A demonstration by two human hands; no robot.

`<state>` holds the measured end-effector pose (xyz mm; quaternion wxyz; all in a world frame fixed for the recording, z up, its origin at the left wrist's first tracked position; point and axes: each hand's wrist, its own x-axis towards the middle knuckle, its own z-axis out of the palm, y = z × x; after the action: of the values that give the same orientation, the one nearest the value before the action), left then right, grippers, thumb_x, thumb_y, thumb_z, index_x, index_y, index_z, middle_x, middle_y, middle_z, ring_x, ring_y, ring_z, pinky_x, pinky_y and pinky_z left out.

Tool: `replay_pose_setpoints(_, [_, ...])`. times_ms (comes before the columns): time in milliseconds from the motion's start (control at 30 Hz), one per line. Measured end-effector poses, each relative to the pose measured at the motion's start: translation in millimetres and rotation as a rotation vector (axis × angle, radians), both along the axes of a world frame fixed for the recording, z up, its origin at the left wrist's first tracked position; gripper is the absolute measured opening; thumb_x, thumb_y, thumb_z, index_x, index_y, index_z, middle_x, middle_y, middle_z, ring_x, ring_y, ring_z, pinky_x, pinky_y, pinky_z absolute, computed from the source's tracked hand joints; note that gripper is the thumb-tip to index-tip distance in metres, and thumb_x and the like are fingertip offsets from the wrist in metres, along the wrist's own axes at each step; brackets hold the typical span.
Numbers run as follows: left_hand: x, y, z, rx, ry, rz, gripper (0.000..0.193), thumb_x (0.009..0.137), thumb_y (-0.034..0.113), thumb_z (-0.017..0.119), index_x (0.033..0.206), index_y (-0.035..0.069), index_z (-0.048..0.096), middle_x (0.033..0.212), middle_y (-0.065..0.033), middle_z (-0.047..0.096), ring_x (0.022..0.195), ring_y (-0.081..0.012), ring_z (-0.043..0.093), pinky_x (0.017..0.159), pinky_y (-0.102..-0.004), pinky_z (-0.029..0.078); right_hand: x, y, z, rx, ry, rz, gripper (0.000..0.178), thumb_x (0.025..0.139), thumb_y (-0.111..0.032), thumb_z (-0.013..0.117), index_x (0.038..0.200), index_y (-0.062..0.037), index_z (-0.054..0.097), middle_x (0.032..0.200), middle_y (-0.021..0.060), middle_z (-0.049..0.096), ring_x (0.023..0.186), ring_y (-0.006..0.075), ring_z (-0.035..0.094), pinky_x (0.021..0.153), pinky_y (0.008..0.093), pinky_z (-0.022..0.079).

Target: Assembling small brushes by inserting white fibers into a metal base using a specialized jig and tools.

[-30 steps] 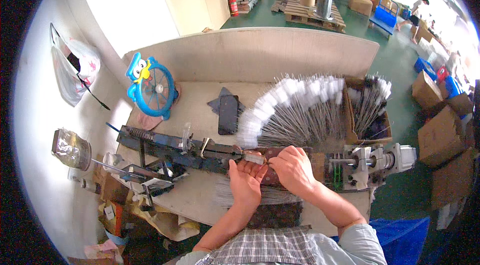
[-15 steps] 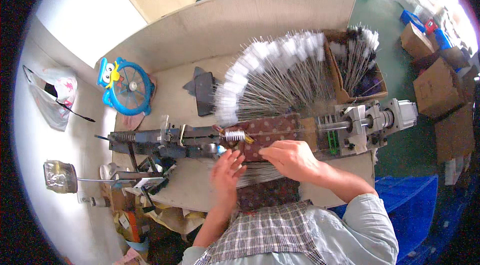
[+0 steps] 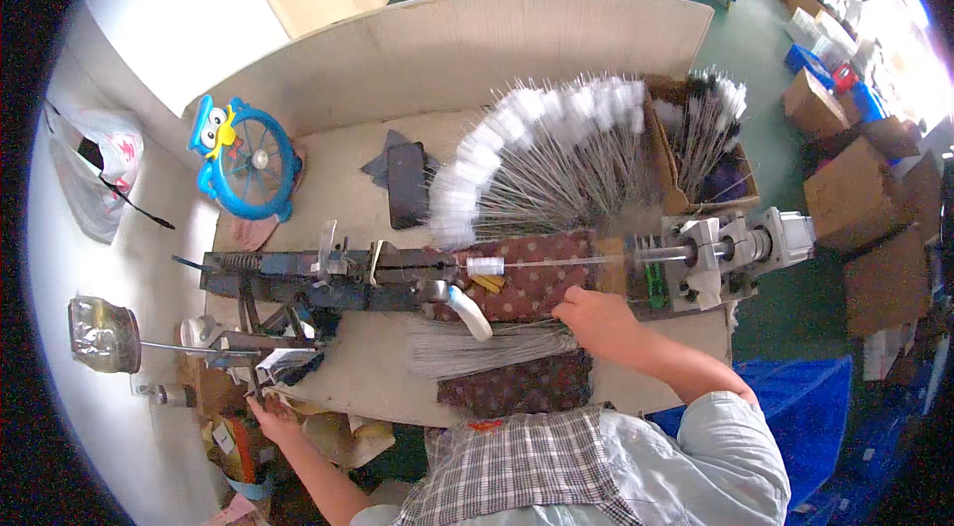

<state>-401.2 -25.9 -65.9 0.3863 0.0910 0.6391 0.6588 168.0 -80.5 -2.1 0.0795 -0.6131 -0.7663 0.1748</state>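
A small white brush head (image 3: pixel 485 266) sits on a thin wire lying level across the bench machine (image 3: pixel 397 298), between its left clamp and the metal spindle (image 3: pixel 661 254) on the right. The brush looks smooth and blurred. My left hand (image 3: pixel 275 419) is low at the left, its fingers closed round the lower end of a dark lever (image 3: pixel 255 385). Beside the brown dotted cloth (image 3: pixel 532 293), my right hand (image 3: pixel 601 323) has its fingers pressed together; what they hold, if anything, is hidden. Just beneath lies a bundle of bare wires (image 3: pixel 487 349).
Many finished white brushes (image 3: pixel 556 144) fan out behind the machine, beside a cardboard box (image 3: pixel 686 190) of more. A white curved piece (image 3: pixel 469 312) juts from the machine's front. A phone (image 3: pixel 405 186) and a blue toy-faced fan (image 3: pixel 248 163) stand at the back left. A blue bin (image 3: pixel 795 407) is at right.
My left hand has left the brush area and moved down left to the lever. My right hand has shifted right, away from the brush. The brush's ribbed look has turned smooth.
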Motion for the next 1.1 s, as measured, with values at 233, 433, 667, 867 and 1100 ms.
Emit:
replay_pose_setpoints(233, [86, -5, -29, 0.170, -0.021, 0.073, 0.036, 0.085, 0.041, 0.058, 0.098, 0.007, 0.057, 0.087, -0.0031, 0.059, 0.078, -0.0149, 0.057, 0.064, -0.0270, 0.045, 13, -6, 0, -0.119, -0.005, -0.011, 0.017, 0.076, -0.009, 0.055, 0.092, -0.0091, 0.061, 0.087, 0.0101, 0.055, 0.081, 0.0314, 0.061, 0.065, 0.0425, 0.052])
replay_pose_setpoints(433, [227, -13, -30, 0.219, -0.042, -0.702, 0.017, 0.088, 0.016, 0.054, 0.099, 0.003, 0.055, 0.098, -0.0084, 0.055, 0.088, -0.0177, 0.055, 0.074, -0.0298, 0.048, 22, -4, -6, -0.091, -0.002, 0.082, 0.018, 0.074, -0.009, 0.056, 0.092, -0.0097, 0.061, 0.088, 0.0103, 0.055, 0.081, 0.0314, 0.061, 0.065, 0.0417, 0.052])
replay_pose_setpoints(667, [383, 3, 35, -0.112, -0.449, -0.794, 0.009, 0.086, 0.018, 0.057, 0.087, 0.009, 0.055, 0.080, -0.0041, 0.054, 0.069, -0.0174, 0.053, 0.064, -0.0326, 0.047, 7, -10, -6, -0.070, -0.011, 0.118, 0.022, 0.073, -0.007, 0.056, 0.095, -0.0074, 0.057, 0.087, 0.0113, 0.054, 0.080, 0.0316, 0.061, 0.065, 0.0430, 0.051])
replay_pose_setpoints(867, [344, 18, 154, 0.023, -1.314, -0.853, 0.025, 0.090, 0.032, 0.050, 0.088, 0.008, 0.056, 0.058, 0.0027, 0.041, 0.049, -0.0067, 0.040, 0.052, -0.0241, 0.040, 3, -6, -5, 0.008, 0.070, 0.004, 0.016, 0.072, -0.006, 0.056, 0.088, -0.0066, 0.054, 0.083, 0.0106, 0.052, 0.079, 0.0304, 0.059, 0.062, 0.0412, 0.050])
replay_pose_setpoints(1100, [320, -23, 134, -0.072, -0.776, -1.057, 0.037, 0.094, 0.036, 0.040, 0.089, 0.005, 0.060, 0.064, -0.0055, 0.055, 0.052, -0.0151, 0.047, 0.052, -0.0294, 0.040, 52, -5, 58, 0.312, 0.051, 0.029, 0.019, 0.067, -0.004, 0.055, 0.085, -0.0057, 0.057, 0.080, 0.0103, 0.055, 0.077, 0.0294, 0.056, 0.066, 0.0383, 0.047])
